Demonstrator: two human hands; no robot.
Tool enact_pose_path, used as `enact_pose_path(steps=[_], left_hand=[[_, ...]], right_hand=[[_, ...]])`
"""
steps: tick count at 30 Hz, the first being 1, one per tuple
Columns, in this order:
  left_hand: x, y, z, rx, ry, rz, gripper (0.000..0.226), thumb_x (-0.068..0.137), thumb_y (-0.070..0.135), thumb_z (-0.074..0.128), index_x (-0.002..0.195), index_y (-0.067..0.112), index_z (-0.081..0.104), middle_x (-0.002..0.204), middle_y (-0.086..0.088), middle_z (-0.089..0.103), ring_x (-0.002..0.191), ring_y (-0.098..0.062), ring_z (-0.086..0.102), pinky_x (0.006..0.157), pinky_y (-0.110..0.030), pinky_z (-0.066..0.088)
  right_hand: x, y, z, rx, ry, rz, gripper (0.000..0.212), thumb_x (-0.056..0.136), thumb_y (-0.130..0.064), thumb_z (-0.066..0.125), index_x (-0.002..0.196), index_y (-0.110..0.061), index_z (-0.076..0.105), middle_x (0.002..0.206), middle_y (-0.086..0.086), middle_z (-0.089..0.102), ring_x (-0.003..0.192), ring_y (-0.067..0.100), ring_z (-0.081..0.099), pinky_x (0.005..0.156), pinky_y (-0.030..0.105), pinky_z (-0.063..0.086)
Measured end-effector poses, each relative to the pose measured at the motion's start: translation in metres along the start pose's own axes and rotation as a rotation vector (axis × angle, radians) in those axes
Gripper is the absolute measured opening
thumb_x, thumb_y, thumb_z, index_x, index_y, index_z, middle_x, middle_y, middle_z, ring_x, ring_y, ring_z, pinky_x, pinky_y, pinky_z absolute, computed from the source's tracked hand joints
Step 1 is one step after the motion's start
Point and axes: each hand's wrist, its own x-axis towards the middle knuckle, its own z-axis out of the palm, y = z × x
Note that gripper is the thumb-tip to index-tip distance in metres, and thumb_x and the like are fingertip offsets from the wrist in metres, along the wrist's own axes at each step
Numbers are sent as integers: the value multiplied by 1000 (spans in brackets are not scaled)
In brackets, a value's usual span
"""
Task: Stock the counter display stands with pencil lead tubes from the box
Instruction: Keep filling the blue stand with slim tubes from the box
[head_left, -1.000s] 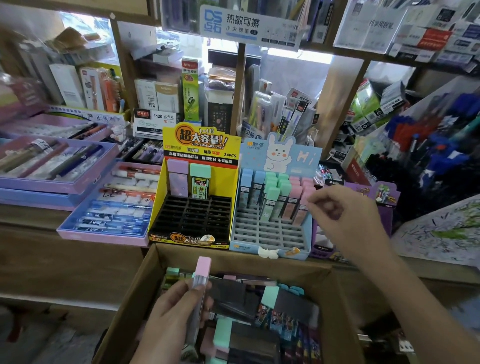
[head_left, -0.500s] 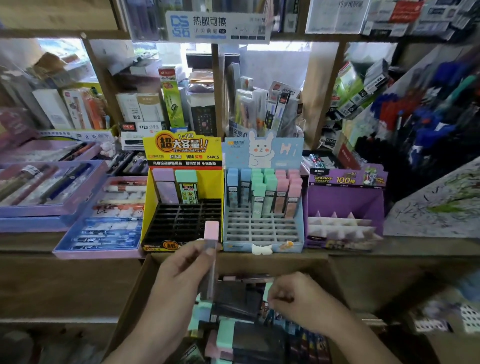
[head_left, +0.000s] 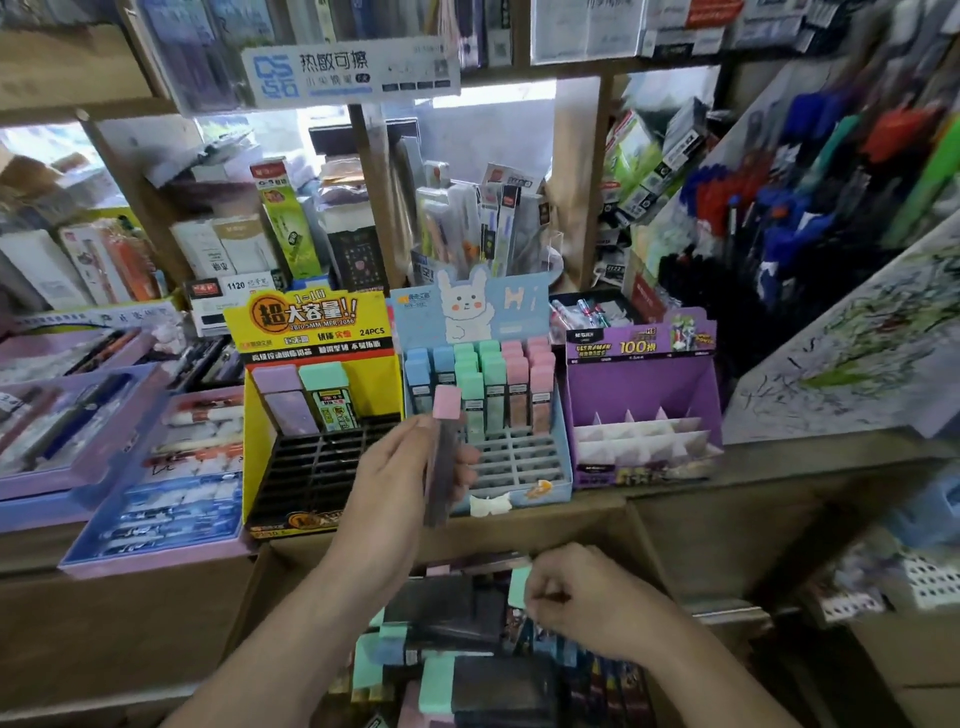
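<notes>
L grip (head_left: 400, 478) held a pink-capped lead tube (head_left: 442, 457) upright before the blue stand (head_left: 563, 415); R grip (head_left: 576, 603) pinched a green-capped tube (head_left: 519, 587) in the box (head_left: 644, 540). Best kept vertical, aimed at an empty pink-side slot.

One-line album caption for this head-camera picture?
Left hand lifts a pink-capped lead tube toward the blue stand; right hand reaches into the box.

Three display stands sit side by side on the counter (head_left: 779, 467): the rabbit stand (head_left: 483, 415) in the middle, the gridded stand (head_left: 317, 415) at its 9 o'clock, the divider stand (head_left: 644, 405) at its 3 o'clock. The box (head_left: 467, 649) sits below, at 6 o'clock.
</notes>
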Motion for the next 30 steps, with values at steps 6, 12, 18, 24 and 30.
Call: enact_pose_path(steps=[6, 12, 18, 24, 30], left_hand=[[14, -1, 13, 20, -18, -34, 27, 105, 24, 49, 104, 15, 75, 86, -9, 69, 79, -22, 62, 69, -30, 53], [23, -4, 23, 66, -41, 16, 6, 97, 11, 63, 100, 10, 68, 78, -5, 71, 77, -31, 62, 75, -40, 58], [32, -2, 31, 230, 33, 176, 8, 91, 13, 71, 92, 19, 75, 83, 1, 76, 74, -7, 68, 66, -14, 53], [44, -1, 36, 332, 96, 287, 10, 88, 12, 75, 87, 22, 74, 80, 3, 75, 73, -9, 69, 71, -26, 59], [51, -7, 40, 468, 137, 350, 9, 88, 15, 76, 88, 24, 74, 80, 6, 75, 79, -16, 72, 79, -46, 62]], right_hand=[[-2, 2, 0, 13, 28, -30, 11, 95, -28, 69, 88, -23, 75, 87, -2, 76, 80, 8, 70, 67, 22, 56], [-2, 3, 1, 28, 38, -24, 11, 95, -27, 67, 86, -24, 74, 85, -5, 75, 78, 8, 70, 64, 21, 55], [-3, 3, 0, 30, 44, -29, 12, 96, -28, 67, 84, -28, 73, 87, -6, 75, 80, 6, 70, 65, 18, 55], [-4, 3, 0, 40, 44, -23, 10, 97, -27, 67, 90, -25, 75, 90, -5, 76, 83, 6, 71, 72, 22, 59], [-3, 4, 0, 41, 40, -17, 9, 97, -27, 67, 93, -25, 74, 94, -7, 75, 86, 5, 70, 76, 23, 59]])
